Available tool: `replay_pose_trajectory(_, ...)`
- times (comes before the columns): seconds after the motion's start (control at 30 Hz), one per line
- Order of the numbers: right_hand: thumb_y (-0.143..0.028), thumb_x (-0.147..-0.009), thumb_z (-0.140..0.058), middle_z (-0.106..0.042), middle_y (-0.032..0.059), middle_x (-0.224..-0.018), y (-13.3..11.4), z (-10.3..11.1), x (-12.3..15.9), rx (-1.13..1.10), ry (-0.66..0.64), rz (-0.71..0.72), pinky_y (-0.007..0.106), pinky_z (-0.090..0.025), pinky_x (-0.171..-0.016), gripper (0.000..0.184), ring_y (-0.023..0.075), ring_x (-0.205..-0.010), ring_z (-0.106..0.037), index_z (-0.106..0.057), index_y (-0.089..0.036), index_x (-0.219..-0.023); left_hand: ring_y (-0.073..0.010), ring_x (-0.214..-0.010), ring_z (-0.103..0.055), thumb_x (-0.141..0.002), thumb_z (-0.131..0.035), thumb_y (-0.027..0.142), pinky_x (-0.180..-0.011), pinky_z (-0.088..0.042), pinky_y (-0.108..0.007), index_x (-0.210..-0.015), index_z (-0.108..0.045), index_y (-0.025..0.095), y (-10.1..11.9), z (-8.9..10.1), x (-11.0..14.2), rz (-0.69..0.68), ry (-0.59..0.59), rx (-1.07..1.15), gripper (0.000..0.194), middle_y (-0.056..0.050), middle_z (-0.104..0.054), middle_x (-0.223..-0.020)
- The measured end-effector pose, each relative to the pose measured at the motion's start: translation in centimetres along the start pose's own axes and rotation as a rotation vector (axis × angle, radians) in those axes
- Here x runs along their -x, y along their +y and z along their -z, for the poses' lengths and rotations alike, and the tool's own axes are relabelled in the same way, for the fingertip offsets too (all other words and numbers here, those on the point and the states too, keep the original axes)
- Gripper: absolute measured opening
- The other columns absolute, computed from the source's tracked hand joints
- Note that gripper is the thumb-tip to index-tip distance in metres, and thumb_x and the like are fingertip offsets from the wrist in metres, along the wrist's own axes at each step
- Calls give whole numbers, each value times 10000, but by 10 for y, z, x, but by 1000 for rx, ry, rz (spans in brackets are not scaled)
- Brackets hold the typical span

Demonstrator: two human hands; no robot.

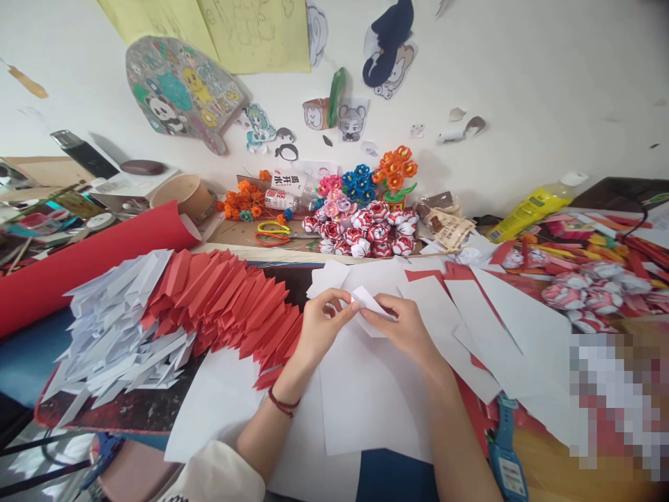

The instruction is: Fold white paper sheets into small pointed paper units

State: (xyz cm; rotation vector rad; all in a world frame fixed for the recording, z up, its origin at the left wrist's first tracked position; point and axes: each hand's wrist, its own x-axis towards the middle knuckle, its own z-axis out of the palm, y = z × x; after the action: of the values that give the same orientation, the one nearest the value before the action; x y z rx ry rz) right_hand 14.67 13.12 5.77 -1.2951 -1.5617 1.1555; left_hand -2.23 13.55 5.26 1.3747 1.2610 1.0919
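A small folded piece of white paper (367,301) is pinched between both hands, above large white sheets (373,397). My left hand (327,317) grips its left end with thumb and forefinger. On its right end, the thumb and fingers of my right hand (400,324) are closed. Left of my hands lies a long row of folded red paper pieces (224,300), packed side by side. Beyond that row is a heap of folded white paper pieces (120,335). More white sheets (481,328), with red paper under them, spread to the right.
A red paper roll (99,268) lies at the left. Red-and-white paper flowers (366,230), yellow-handled scissors (272,233) and orange flowers (396,167) stand along the back. A yellow bottle (536,206) leans at the right. A blue watch (506,446) rests by my right forearm.
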Motion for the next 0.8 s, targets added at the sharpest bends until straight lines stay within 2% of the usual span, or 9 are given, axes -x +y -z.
replay_pose_trajectory(0.3, -358, -816, -631, -422, -43, -600, -1, -3, 1, -25, 54, 9, 235, -258, -523, 280, 97, -588, -379, -568, -155, -634, -104, -654, -497, -785, -675, 422, -588, -384, -212, -817, -676, 167, -1, 0, 1, 21, -23, 19, 257, -20, -642, -803)
replay_pose_trajectory(0.5, -369, -812, -632, -487, -28, -641, -3, 1, 3, -80, 66, -33, 228, -309, -542, 247, 113, -621, -435, -617, -147, -703, -129, -692, -513, -866, -562, 449, -627, -391, -233, -795, -703, 150, 5, 4, 0, -11, -107, 95, 338, -33, -640, -750)
replay_pose_trajectory(0.6, -375, -813, -630, -523, -24, -659, -3, 2, 3, -82, 63, -36, 230, -319, -546, 241, 120, -629, -460, -641, -147, -736, -142, -743, -546, -853, -597, 417, -659, -410, -239, -861, -714, 158, 4, 4, 0, -13, -122, 107, 284, -51, -679, -846)
replay_pose_trajectory(0.67, -367, -811, -630, -529, -25, -653, -3, 2, 2, -63, 59, -17, 233, -317, -549, 234, 120, -627, -465, -649, -149, -726, -147, -762, -566, -834, -628, 400, -667, -421, -241, -892, -714, 165, 3, 3, 0, -3, -109, 94, 257, -59, -694, -903)
replay_pose_trajectory(0.8, -346, -811, -622, -556, -20, -681, -3, 2, 1, -45, 41, 2, 237, -330, -577, 205, 126, -648, -484, -670, -155, -754, -143, -759, -575, -824, -641, 377, -661, -426, -237, -844, -709, 170, 2, 2, 0, -11, -41, 27, 218, -50, -698, -881)
